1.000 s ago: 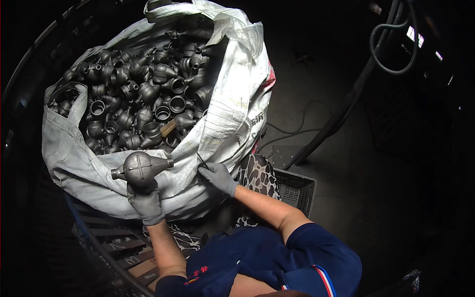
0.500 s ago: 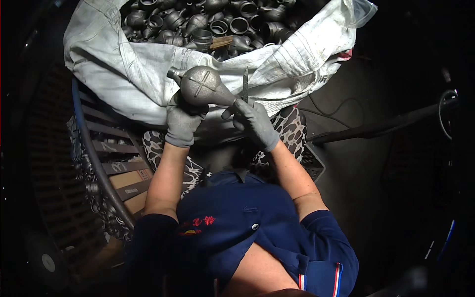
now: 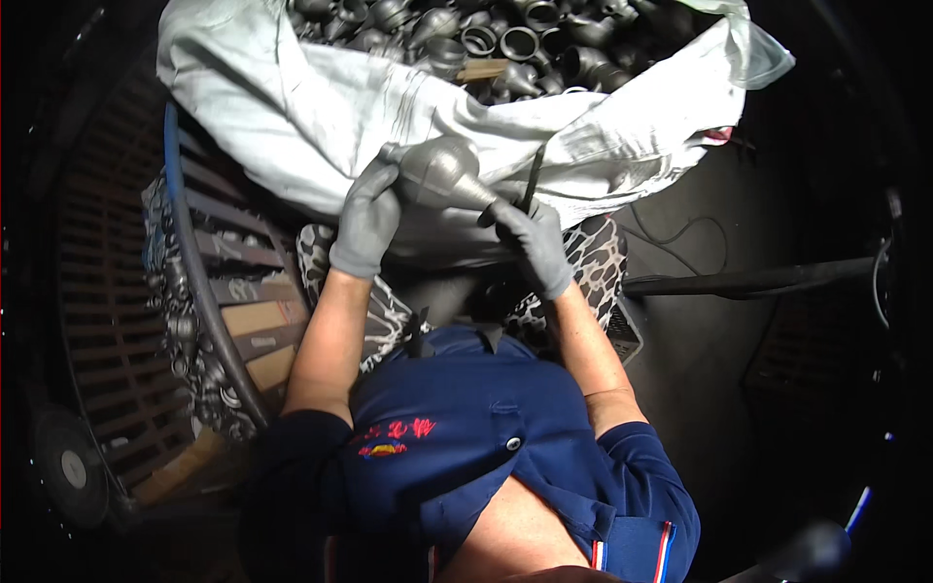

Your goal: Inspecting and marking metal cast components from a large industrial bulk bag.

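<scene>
A bulb-shaped grey metal casting (image 3: 439, 173) with a short stub at one end and a narrow neck at the other is held up before the bag. My gloved left hand (image 3: 367, 222) grips its stub end, fingers closed round it. My gloved right hand (image 3: 536, 243) has thumb and fingers at the neck. The same hand is closed round a thin, dark, flat file-like tool (image 3: 535, 175) that sticks up past the fingers; its lower part is hidden in the glove.
Beyond my hands stands a large white woven bag (image 3: 622, 136) full of similar castings (image 3: 520, 44). To my left is a round slatted metal basket (image 3: 199, 321) with cardboard pieces and small fittings. A dark bar (image 3: 748, 280) and a cable (image 3: 680, 243) lie to the right.
The casting has turned: the raised cross on its round face no longer shows clearly. My left hand has shifted to the side of its stub end. The whole view has moved slightly.
</scene>
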`<state>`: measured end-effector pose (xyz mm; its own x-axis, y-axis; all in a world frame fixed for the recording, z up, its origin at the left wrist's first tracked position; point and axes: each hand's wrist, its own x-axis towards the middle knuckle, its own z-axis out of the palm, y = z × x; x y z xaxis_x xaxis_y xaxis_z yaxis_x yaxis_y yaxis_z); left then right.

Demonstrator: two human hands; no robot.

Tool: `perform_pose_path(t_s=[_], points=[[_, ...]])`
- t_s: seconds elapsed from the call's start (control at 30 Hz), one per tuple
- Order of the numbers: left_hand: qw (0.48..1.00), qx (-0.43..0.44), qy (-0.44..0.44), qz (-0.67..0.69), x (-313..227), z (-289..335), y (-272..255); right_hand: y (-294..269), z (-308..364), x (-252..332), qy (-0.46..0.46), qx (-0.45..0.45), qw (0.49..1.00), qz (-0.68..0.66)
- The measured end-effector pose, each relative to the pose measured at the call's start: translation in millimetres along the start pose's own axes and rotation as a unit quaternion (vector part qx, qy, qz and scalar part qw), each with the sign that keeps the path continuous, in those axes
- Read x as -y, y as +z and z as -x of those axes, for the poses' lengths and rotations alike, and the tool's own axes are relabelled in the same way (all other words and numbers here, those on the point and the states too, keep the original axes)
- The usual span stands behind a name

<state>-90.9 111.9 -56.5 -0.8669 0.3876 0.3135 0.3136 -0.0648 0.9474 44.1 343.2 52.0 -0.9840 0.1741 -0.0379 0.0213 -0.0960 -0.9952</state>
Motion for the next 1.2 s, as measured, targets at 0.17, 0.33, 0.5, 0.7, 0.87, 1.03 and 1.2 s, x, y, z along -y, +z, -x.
perform_pose_path(t_s=[0.17,0.33,0.5,0.7,0.87,1.03,1.2], points=[[0.893,-0.110,-0.112,0.422,-83.5,3.4,23.1,-1.0,-14.8,-22.5,0.021,0.084,0.995,-0.055],[0.919,-0.104,-0.083,0.372,-81.0,3.7,22.9,2.3,-8.0,-15.1,0.002,0.089,0.995,-0.042],[0.921,-0.099,-0.078,0.368,-83.4,-1.1,21.9,0.2,-2.7,-7.4,-0.021,0.085,0.996,-0.010],[0.926,-0.096,-0.056,0.362,-90.2,3.8,19.3,4.2,-1.2,-18.0,-0.009,0.100,0.995,-0.015],[0.907,-0.073,-0.047,0.412,-100.8,3.0,23.8,2.8,2.2,-0.1,0.011,0.108,0.990,-0.085],[0.882,-0.050,-0.054,0.466,-81.5,-13.5,23.8,-8.3,-10.3,-19.1,0.014,0.058,0.998,-0.031],[0.893,-0.077,-0.043,0.441,-79.7,-11.5,24.1,-4.6,-15.6,-24.7,-0.042,0.035,0.996,0.067]])
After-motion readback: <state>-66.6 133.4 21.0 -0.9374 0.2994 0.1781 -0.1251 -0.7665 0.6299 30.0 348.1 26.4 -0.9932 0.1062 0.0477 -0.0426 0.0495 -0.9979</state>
